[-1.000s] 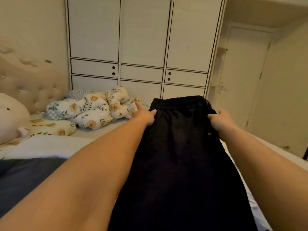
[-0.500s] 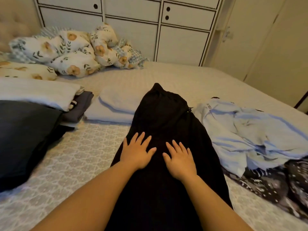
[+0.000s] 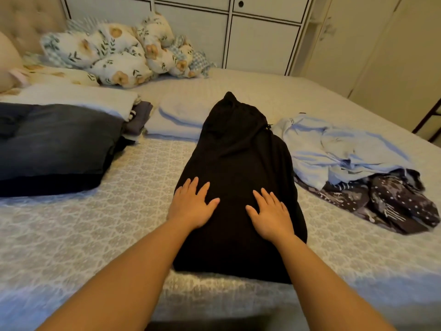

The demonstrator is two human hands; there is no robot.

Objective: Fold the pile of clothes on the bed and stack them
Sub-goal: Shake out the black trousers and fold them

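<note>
We see the black garment lying lengthwise on the bed, its near hem close to the bed's near edge, with bare patterned cover to its left. Our left hand and right hand rest flat on it, fingers spread, each grip released and grasping nothing. Right of the garment lies a crumpled light blue garment; left, beyond the bare cover, dark folded clothes.
</note>
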